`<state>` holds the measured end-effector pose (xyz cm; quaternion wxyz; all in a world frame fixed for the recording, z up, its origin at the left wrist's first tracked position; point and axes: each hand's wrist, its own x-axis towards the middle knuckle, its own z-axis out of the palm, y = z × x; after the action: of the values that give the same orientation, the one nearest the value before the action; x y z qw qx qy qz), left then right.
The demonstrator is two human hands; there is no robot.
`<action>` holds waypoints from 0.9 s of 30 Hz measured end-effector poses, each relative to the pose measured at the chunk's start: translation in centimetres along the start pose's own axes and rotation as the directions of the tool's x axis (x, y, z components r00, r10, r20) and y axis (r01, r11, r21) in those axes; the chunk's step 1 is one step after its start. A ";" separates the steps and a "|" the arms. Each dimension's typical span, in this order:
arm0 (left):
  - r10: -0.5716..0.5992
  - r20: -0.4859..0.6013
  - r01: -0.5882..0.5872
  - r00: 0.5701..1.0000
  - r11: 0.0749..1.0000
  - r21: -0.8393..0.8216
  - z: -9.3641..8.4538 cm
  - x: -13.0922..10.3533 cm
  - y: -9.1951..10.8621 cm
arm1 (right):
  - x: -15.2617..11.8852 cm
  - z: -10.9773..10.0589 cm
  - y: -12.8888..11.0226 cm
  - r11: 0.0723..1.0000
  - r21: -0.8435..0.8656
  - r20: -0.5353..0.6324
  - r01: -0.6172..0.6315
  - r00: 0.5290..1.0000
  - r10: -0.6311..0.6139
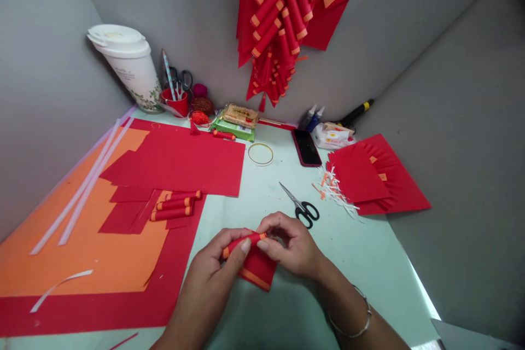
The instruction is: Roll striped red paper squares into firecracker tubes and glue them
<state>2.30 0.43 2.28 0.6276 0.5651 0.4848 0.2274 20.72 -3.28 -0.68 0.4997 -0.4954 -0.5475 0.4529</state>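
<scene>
Between my two hands is a partly rolled red paper tube with orange bands at its ends. A flat red flap with an orange strip still hangs down from the roll. My left hand pinches the roll's left part between thumb and fingers. My right hand pinches its right end. Black-handled scissors lie just beyond my right hand, blades apart slightly or closed, I cannot tell. Several finished paper rolls with orange ends lie on red paper pieces to the left.
Red sheets and orange sheets cover the left side, with white strips on top. A lidded cup, a phone, a tape ring and red paper with shreds stand or lie further back. Red paper-roll hangings are on the wall.
</scene>
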 end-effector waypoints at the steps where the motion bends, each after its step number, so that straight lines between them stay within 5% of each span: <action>1: 0.004 -0.003 -0.004 1.000 1.000 0.002 0.0 0.0 0.1 | 0.0 0.0 0.1 1.000 0.017 0.002 -0.008 1.000 0.008; 27: 0.197 -0.171 -0.164 0.965 0.968 0.190 0.4 0.1 0.1 | 0.2 0.6 0.2 0.942 0.249 0.026 -0.223 0.974 0.224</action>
<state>2.72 0.37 2.24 0.5035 0.6357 0.5064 0.2931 20.10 -3.11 -0.94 0.5043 -0.4877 -0.4257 0.5715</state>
